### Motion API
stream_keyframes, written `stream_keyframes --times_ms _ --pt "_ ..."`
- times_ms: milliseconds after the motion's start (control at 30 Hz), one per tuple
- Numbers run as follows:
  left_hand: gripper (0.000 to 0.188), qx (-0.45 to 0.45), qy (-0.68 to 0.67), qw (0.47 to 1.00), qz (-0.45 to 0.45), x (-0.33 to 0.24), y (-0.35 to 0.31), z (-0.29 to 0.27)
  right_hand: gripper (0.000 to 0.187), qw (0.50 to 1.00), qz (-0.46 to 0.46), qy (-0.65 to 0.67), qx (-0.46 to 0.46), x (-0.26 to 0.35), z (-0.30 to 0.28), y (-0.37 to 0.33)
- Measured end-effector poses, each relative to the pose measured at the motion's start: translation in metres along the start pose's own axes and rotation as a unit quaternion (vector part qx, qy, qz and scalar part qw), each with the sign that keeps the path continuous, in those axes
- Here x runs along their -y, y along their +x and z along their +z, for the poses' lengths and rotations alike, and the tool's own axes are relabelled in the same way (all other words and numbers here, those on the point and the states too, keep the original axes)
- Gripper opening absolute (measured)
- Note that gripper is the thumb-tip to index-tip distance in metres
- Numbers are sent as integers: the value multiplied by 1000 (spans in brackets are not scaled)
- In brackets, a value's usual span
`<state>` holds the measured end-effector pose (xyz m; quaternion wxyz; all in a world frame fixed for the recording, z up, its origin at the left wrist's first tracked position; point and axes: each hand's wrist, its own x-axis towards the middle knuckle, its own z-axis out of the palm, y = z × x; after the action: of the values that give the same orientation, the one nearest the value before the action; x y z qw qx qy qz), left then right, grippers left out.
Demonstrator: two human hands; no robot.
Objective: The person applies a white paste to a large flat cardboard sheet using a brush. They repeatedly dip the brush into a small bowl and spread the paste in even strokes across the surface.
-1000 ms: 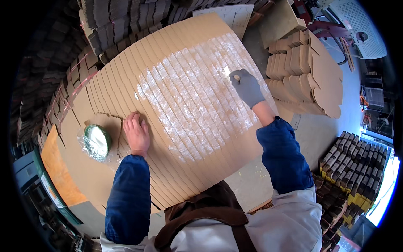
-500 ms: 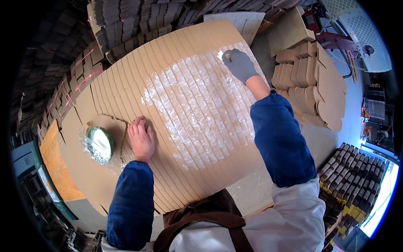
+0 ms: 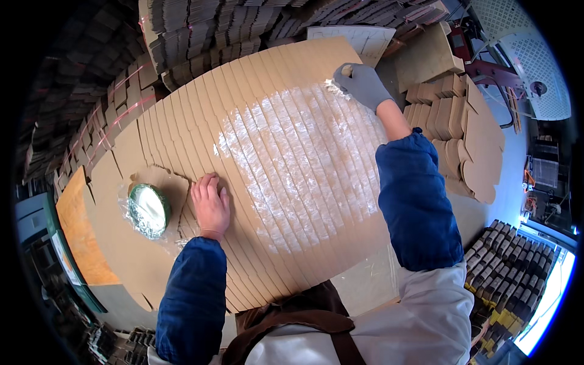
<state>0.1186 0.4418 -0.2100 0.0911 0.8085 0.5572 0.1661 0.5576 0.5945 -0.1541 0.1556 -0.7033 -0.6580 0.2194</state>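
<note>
A fan of overlapping cardboard sheets point(image 3: 182, 131) covers the table, with white glue-like paste point(image 3: 292, 158) smeared across its middle and right. At the far right of the paste, my right hand point(image 3: 368, 88), in a grey glove, is closed round a brush point(image 3: 338, 89). Its white-coated bristles touch the sheets, and the round end of its handle shows above my fist. My bare left hand point(image 3: 211, 205) lies flat on the cardboard left of the paste, fingers stretched out. Beside it stands a green-rimmed bowl point(image 3: 148, 210) with white paste inside and clear plastic film round it.
Stacked cut cardboard pieces point(image 3: 450, 118) stand to the right of my right forearm. Tall cardboard stacks point(image 3: 207, 30) rise behind the table. More dark bundled pieces point(image 3: 511, 261) are at the lower right. An orange-brown board point(image 3: 85, 234) lies at the left.
My right hand has moved slightly right with the brush, which now shows more of its bristles. My left hand stays flat on the sheets. The whole view has shifted a little.
</note>
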Motion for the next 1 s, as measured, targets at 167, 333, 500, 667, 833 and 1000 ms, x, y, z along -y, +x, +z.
stream_keyframes --times_ms 167,333,500,667,833,1000 --pt "34 0 4 1000 1 1 1 1 34 999 32 -1 -11 -16 -2 20" --pt "34 1 4 1000 -4 0 0 1 30 999 16 -43 12 -12 -1 21" --pt "34 7 -5 1000 -11 -2 2 -1 22 997 4 -10 -81 -18 -31 0" --pt "34 7 -4 1000 -16 1 -1 -5 19 975 -131 -52 -174 3 17 -54" --pt "34 3 -2 1000 -13 0 1 -1 23 949 -222 -69 -214 28 59 -63" --pt "38 -1 -11 1000 -13 2 1 0 20 961 -218 -139 -99 -3 57 -68"
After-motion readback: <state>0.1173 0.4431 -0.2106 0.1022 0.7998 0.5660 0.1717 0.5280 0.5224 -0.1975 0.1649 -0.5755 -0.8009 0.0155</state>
